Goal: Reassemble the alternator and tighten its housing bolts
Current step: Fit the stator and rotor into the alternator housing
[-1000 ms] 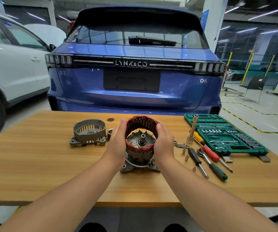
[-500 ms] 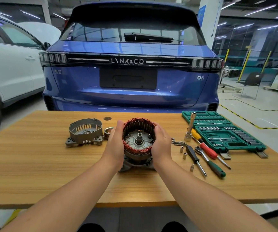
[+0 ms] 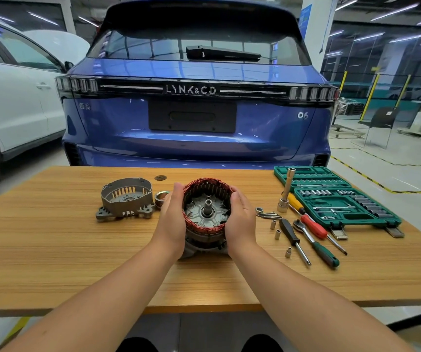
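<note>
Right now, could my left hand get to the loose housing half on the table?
Probably yes. The housing half sits just beside the left hand with bare table between, but that hand holds the stator and must let go first.

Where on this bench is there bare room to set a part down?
Bare wood lies left of the loose housing half, along the near edge either side of the forearms, and at the far edge between housing and socket case. Crowded: right of the right hand, with bolts, spacers and screwdrivers.

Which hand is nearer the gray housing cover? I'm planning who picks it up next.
Left. The left hand holds the coil ring's side facing the housing cover; the right hand holds the ring's far side, toward the tools.
</note>
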